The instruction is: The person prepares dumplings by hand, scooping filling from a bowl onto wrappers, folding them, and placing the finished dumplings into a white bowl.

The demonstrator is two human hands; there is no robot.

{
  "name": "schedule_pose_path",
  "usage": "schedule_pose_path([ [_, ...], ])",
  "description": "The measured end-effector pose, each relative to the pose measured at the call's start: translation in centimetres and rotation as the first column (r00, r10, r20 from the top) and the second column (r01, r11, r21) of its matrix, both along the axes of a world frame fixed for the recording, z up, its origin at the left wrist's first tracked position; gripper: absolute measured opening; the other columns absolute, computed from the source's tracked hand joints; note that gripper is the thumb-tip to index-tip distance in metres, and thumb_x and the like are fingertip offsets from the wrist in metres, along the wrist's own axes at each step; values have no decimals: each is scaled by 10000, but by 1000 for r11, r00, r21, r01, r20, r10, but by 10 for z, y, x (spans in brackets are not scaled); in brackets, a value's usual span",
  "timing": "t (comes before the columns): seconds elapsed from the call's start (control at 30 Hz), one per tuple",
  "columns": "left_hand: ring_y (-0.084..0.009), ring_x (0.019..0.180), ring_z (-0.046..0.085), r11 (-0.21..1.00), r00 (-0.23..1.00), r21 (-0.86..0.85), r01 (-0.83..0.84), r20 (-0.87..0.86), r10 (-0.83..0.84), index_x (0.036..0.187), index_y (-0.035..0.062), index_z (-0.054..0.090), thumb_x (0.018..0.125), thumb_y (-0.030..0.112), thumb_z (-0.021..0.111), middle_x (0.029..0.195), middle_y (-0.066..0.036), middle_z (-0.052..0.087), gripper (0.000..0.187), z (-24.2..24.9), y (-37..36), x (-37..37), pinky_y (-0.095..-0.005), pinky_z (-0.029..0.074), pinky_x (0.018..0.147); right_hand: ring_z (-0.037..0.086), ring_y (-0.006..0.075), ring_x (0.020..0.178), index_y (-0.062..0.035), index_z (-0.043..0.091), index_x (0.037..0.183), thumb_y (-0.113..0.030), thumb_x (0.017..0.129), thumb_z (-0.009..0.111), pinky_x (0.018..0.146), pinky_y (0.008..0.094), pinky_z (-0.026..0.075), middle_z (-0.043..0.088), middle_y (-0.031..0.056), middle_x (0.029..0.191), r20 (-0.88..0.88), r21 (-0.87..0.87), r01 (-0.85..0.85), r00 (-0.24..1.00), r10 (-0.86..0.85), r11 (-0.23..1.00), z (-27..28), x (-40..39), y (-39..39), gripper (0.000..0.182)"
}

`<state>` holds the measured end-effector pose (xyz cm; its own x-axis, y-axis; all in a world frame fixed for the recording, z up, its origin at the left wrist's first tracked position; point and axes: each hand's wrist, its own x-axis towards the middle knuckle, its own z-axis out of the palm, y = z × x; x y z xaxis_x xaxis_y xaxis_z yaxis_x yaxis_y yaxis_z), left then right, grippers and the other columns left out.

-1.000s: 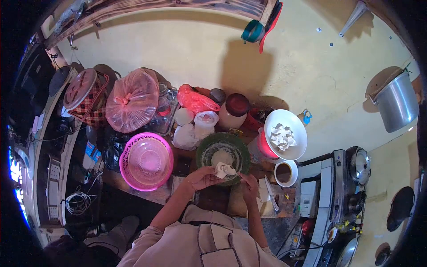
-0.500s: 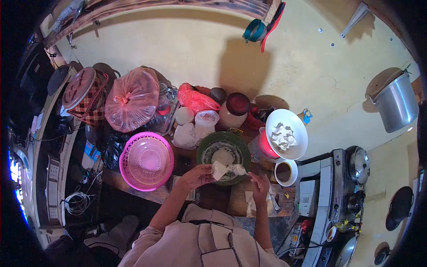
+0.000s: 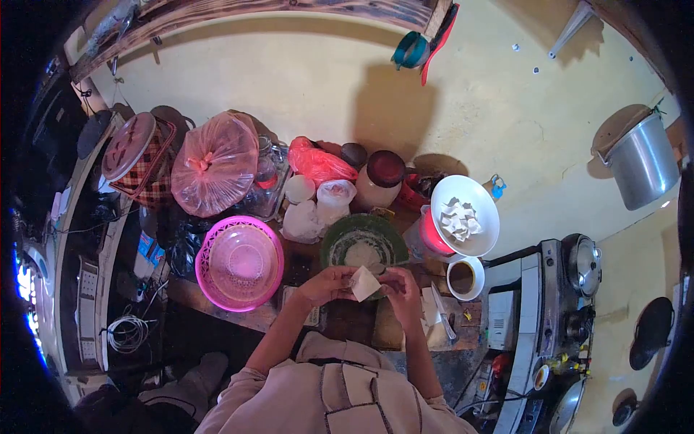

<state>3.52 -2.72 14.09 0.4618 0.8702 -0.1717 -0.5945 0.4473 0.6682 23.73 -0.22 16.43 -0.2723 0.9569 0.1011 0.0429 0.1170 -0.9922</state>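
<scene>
A pale square dough wrapper [image 3: 365, 285] is held between my two hands, just over the near rim of a green bowl [image 3: 400, 236]. My left hand [image 3: 324, 285] pinches its left edge. On the other side, the fingers of my right hand [image 3: 403, 289] are closed at the wrapper's right edge. Inside the green bowl lies a mound of whitish paste [image 3: 361, 254], and a spoon [image 3: 396, 263] seems to rest by its right side, partly hidden by my hand. Right of my hand, more flat wrappers [image 3: 431, 307] lie on a board.
A white bowl [image 3: 488, 206] of folded white pieces [image 3: 460, 219] stands at the right, above a cup of dark liquid [image 3: 463, 279]. To the left is a pink basin [image 3: 206, 278]. Bags and jars line the wall. A stove [image 3: 546, 318] stands far right.
My right hand has let go of the spoon with white paste on it and moved left to the wrapper. The wrapper has shifted slightly right and nearer to me.
</scene>
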Motion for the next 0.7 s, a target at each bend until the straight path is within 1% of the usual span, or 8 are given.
schedule_pose_path([
  [0.03,-174,934,554,1000,1000,4,-7,-17,7,1150,-13,418,813,159,547,1047,-84,539,400,2,0,0,-299,481,797,556,114,802,-23,542,961,2,738,601,685,258,462,569,66,863,-133,-100,-23,991,10,995,5,-3,-2,231],
  [0.13,-178,936,552,1000,997,17,-7,-83,8,1151,-9,400,823,142,529,1032,-84,538,384,9,-1,-2,-295,487,787,565,132,756,-36,566,890,16,706,620,623,263,471,571,73,851,232,329,-54,972,-25,943,-9,3,-1,199],
  [0.27,-180,908,558,999,973,24,43,-228,-37,1136,-12,407,820,129,526,968,-99,552,366,12,2,-4,-306,490,772,570,175,719,-56,585,783,24,665,638,580,269,470,566,69,839,381,528,-175,923,-47,831,7,2,-3,152],
  [0.33,-174,892,561,997,954,60,53,-299,-33,1111,-19,429,831,99,492,955,-96,556,310,16,3,-4,-304,488,775,571,203,700,-67,589,744,19,650,644,576,272,470,563,66,830,446,576,-251,894,-42,778,20,1,-3,139],
  [0.43,-165,869,565,994,895,108,35,-445,17,1059,-29,471,838,58,457,936,-87,564,238,26,3,-1,-296,487,773,578,223,703,-86,597,773,6,636,653,582,284,476,564,51,801,492,581,-285,869,-50,762,32,-1,-3,174],
  [0.57,-154,847,565,979,814,187,80,-579,44,1018,-35,516,833,45,462,937,-82,571,209,26,7,3,-280,489,760,585,235,718,-97,589,805,16,619,648,599,305,481,573,50,808,501,525,-293,865,-12,799,20,5,-2,226],
  [0.67,-146,846,560,990,878,130,52,-479,17,1047,-38,510,829,46,473,949,-83,569,236,24,7,4,-271,492,751,588,234,723,-100,583,818,34,612,636,604,315,481,582,53,809,486,524,-288,874,-4,801,17,7,0,251],
  [0.7,-140,836,561,987,865,152,46,-500,37,1054,-31,514,821,45,483,935,-87,573,246,21,8,4,-263,487,733,588,233,719,-100,583,816,34,609,635,603,313,481,584,55,806,468,544,-286,884,-2,789,17,8,1,252],
])
